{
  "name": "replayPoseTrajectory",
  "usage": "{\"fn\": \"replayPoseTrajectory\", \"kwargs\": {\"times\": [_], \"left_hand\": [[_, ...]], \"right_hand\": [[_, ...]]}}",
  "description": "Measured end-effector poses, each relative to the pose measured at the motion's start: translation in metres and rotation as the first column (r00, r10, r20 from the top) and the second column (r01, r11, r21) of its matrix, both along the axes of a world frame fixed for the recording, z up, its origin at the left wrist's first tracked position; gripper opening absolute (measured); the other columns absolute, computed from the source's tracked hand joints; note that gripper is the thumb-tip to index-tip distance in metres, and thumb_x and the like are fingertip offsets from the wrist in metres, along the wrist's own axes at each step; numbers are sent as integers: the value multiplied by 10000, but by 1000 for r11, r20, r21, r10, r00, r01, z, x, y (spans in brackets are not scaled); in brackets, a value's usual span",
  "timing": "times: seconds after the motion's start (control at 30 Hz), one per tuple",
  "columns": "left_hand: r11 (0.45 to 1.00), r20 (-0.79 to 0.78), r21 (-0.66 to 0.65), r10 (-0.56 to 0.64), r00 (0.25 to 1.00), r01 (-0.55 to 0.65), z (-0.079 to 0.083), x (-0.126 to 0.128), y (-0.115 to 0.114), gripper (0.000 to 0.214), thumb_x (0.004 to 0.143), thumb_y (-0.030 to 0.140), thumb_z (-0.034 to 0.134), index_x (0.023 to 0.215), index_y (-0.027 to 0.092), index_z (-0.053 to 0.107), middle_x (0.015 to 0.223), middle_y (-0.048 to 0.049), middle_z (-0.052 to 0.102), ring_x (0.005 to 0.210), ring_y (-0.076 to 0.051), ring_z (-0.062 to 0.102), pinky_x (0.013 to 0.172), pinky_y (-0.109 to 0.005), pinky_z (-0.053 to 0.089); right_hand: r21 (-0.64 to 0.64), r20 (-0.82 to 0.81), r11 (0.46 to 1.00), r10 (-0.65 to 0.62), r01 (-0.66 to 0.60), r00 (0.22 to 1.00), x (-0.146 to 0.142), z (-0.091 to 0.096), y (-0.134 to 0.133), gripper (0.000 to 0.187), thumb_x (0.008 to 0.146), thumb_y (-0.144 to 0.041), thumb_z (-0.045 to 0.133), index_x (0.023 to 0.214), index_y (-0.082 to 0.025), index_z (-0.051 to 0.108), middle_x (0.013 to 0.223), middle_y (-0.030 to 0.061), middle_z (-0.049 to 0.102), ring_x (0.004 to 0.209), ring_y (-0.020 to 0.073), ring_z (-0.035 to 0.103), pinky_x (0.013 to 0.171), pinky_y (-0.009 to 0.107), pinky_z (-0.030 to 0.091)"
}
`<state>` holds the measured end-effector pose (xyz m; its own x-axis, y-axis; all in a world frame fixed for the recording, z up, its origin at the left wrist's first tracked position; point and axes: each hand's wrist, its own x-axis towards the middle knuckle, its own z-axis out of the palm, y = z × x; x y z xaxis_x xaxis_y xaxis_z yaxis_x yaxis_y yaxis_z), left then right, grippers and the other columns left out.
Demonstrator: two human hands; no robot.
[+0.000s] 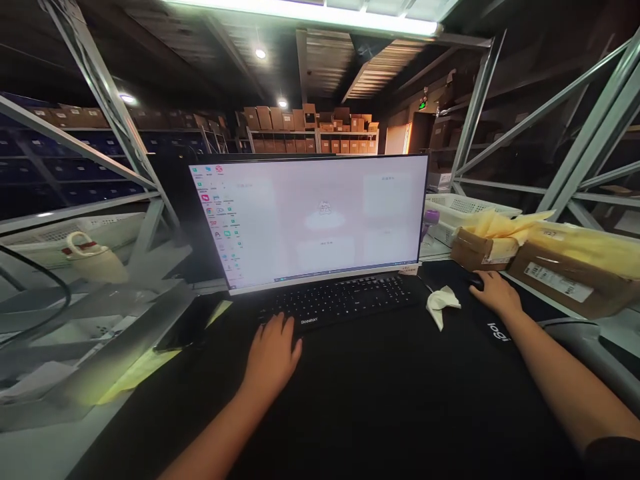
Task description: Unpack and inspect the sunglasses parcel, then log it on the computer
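Observation:
My left hand [273,348] lies flat at the left end of a black keyboard [345,300], its fingers stretched over the lower keys and the thumb apart. My right hand [496,292] rests over a black computer mouse [478,283], with the fingers curved on it and most of the mouse covered. Behind the keyboard stands a lit monitor [320,220] with a column of icons at its left. Between keyboard and mouse lies a crumpled white tissue [442,305]. A black desk mat [370,393] is under both hands.
On the right are cardboard boxes [570,277] with yellow packets, a white basket [465,210] and a grey device [595,353]. A dark phone-like slab [187,323] and yellow paper [145,373] lie left. Metal rack posts [477,107] flank the desk.

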<state>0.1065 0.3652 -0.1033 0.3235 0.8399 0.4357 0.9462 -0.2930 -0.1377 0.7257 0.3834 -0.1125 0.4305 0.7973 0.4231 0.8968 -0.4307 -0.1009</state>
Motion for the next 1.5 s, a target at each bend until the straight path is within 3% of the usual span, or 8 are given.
{"fn": "replayPoseTrajectory", "kwargs": {"times": [0.17, 0.33, 0.53, 0.93, 1.5], "left_hand": [[1000, 6, 5, -15, 1000, 15, -2, 1, 3, 495, 959, 307, 432, 1353, 69, 613, 1456, -247, 581, 1331, -382, 571, 1118, -560, 453], [1000, 8, 14, -26, 1000, 26, -5, 0, 7, 520, 960, 327, 401, 1336, 46, 624, 1435, -254, 591, 1307, -390, 584, 1118, -558, 444], [999, -18, 24, -27, 999, 27, -7, -1, 7, 557, 972, 349, 352, 1355, 34, 607, 1452, -260, 576, 1313, -386, 577, 1117, -553, 444], [999, -43, 26, -18, 999, 19, -7, -1, 7, 551, 982, 345, 376, 1379, 36, 599, 1464, -247, 571, 1330, -383, 568, 1126, -542, 445], [999, -45, 45, -7, 999, 9, -8, -1, 6, 531, 972, 330, 411, 1368, 45, 618, 1453, -239, 590, 1316, -377, 587, 1116, -533, 461]], "right_hand": [[-27, 20, 997, -69, 69, 997, -3, 3, -4, 605, 894, -507, 490, 1419, -220, 581, 1340, 154, 592, 1149, 326, 603, 915, 442, 505], [-61, 29, 996, -70, 71, 997, -5, 5, -4, 519, 927, -471, 466, 1386, -276, 608, 1386, 111, 575, 1169, 289, 599, 920, 406, 502], [-77, 31, 995, -55, 57, 998, -9, 9, -8, 497, 937, -460, 442, 1384, -315, 605, 1418, 91, 553, 1172, 298, 583, 934, 439, 503], [-137, 21, 988, -72, 74, 997, -15, 16, -11, 504, 939, -475, 417, 1387, -331, 597, 1421, 97, 549, 1172, 314, 578, 884, 448, 512], [-129, 23, 989, -73, 76, 997, -12, 14, -10, 493, 947, -492, 422, 1385, -342, 593, 1437, 102, 531, 1196, 324, 584, 899, 466, 519]]}}
